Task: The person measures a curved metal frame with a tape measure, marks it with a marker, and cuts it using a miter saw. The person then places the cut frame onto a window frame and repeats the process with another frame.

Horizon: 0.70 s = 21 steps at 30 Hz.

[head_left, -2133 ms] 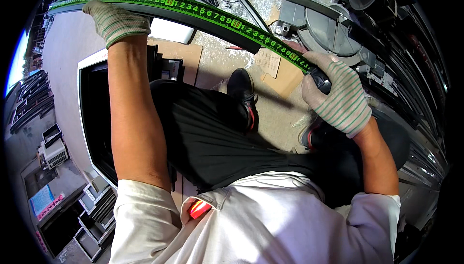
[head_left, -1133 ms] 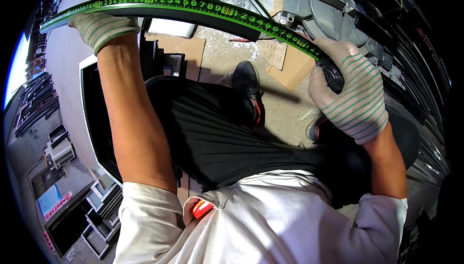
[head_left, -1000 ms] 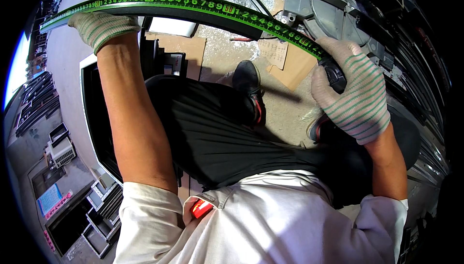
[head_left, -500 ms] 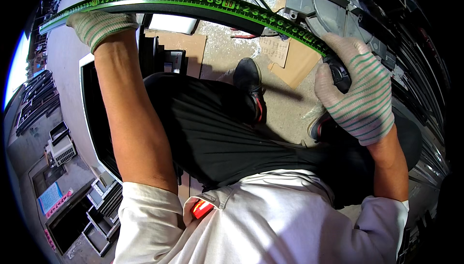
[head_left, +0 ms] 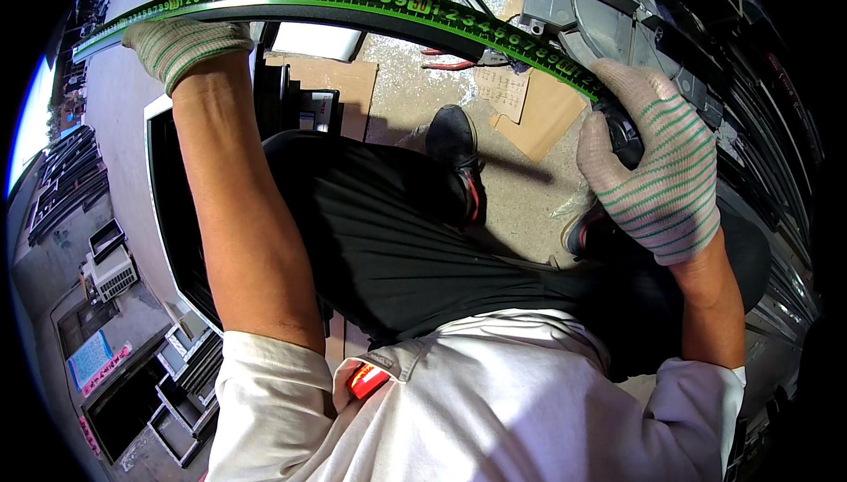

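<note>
One green tape measure [head_left: 353, 1] is stretched from ten to two o'clock between two striped-gloved hands, the left hand [head_left: 181, 41] pinching its blade, the right hand [head_left: 653, 164] gripped closed on its case, above two black shoes [head_left: 454, 151].

Count of visible items:

- Two hands in striped knit work gloves: left hand [head_left: 185, 41], right hand [head_left: 657, 173].
- One green measuring tape blade with printed scale [head_left: 371, 1], stretched between both hands.
- Two black shoes: one [head_left: 454, 151] on the concrete floor [head_left: 520, 208], one [head_left: 591, 233] partly hidden beneath the right hand.
- Two flat brown cardboard pieces [head_left: 331, 94] [head_left: 543, 116].
- One grey metal mitre saw [head_left: 609, 23].
- One red-handled tool [head_left: 450, 63] on the floor.
</note>
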Each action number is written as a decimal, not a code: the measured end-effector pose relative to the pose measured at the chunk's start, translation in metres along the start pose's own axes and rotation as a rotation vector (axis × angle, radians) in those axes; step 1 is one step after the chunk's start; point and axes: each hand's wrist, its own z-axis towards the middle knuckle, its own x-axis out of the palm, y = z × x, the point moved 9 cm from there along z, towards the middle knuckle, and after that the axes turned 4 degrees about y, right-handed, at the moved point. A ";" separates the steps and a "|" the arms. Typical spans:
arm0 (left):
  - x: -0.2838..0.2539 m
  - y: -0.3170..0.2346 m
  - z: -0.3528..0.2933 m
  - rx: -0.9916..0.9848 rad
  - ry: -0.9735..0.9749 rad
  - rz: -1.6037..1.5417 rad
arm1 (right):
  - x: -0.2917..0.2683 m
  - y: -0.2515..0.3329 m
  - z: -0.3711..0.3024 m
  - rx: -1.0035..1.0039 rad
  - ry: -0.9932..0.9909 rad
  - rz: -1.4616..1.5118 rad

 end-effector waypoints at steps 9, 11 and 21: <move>0.011 0.013 0.000 -0.122 0.167 -0.375 | -0.001 0.000 0.000 -0.016 -0.016 -0.009; 0.008 0.013 0.004 -0.108 0.166 -0.377 | -0.001 0.001 0.000 -0.020 -0.014 -0.012; 0.011 0.012 -0.004 -0.083 0.115 -0.366 | 0.000 0.000 0.000 -0.016 -0.025 0.000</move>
